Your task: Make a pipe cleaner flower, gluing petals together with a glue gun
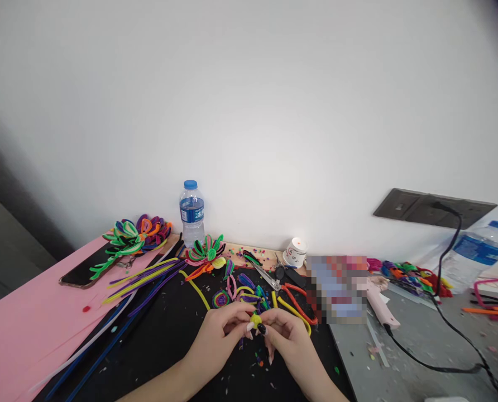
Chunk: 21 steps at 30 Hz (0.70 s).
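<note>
My left hand [220, 335] and my right hand [285, 334] meet over the black mat [165, 335]. Both pinch a small yellow-green pipe-cleaner piece [255, 320] between their fingertips. Just beyond the fingers lie bent pipe-cleaner bits in purple, yellow and green [244, 291], and a small coiled spiral [221, 299]. A finished pipe-cleaner flower [206, 254] lies further back.
Long pipe cleaners [142, 279] fan out at left over pink paper [27, 318], beside a phone [79, 273] and another flower [138, 231]. Water bottle [191, 212], scissors [268, 276], orange-handled pliers [297, 301], white cup [296, 252], glue gun [381, 304] with black cord [450, 329], second bottle [479, 248].
</note>
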Available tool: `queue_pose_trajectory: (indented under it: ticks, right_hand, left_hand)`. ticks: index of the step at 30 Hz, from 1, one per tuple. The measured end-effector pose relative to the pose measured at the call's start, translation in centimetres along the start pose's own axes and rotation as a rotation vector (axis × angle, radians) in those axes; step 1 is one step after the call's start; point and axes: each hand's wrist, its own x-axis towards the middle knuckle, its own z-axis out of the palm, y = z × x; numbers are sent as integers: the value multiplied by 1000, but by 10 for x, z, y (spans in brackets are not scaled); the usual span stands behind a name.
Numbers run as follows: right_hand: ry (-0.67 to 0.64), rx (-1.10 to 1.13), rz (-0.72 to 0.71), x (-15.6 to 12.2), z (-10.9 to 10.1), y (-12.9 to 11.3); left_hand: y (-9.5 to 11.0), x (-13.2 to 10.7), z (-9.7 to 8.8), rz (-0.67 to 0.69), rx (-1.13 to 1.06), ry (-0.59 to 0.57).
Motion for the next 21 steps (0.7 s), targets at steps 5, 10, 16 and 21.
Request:
queue_pose_trajectory:
  ticks: [5,10,16,21]
  right_hand:
    - [19,-6,-21,-1,0,2]
    - [10,17,-23,-2,0,2]
    - [14,-12,-43,-2,1,5]
    - [9,-171,-111,-5,-2,8]
  left_hand:
    - [2,-1,0,14,70,19]
    - [6,-3,-3,158,330,43]
    - [3,-5,-3,293,419,-9]
    - [4,-5,-4,393,552,-38]
